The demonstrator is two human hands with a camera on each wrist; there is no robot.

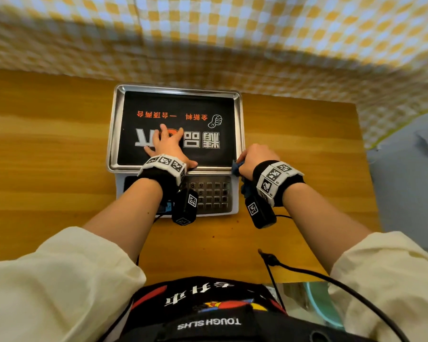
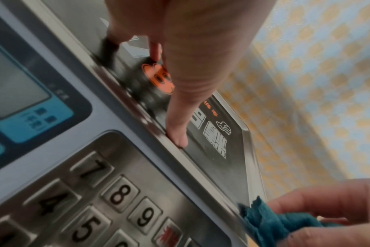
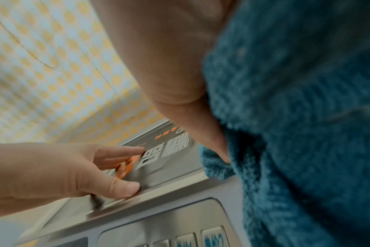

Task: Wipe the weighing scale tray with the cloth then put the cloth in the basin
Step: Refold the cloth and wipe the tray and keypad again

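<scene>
A weighing scale with a steel tray [image 1: 114,134] stands on the wooden table; a black printed film covers the tray's floor. My left hand [image 1: 167,144] lies flat on the tray with straight fingers, its thumb [image 2: 176,133] pressing the near rim. At the tray's near right corner my right hand [image 1: 253,157] grips a bunched teal cloth [image 1: 236,166], which fills the right wrist view [image 3: 296,117] and touches the rim there [image 2: 262,220]. The basin [image 1: 324,304] is a pale green rim showing low at the right, below the table edge.
The scale's keypad [image 1: 209,196] and display [image 2: 17,100] face me at the near side. A checked yellow and white curtain [image 1: 232,40] hangs right behind the table. Black cables [image 1: 307,270] trail over the table's near right part. Floor shows at the right [image 1: 405,181].
</scene>
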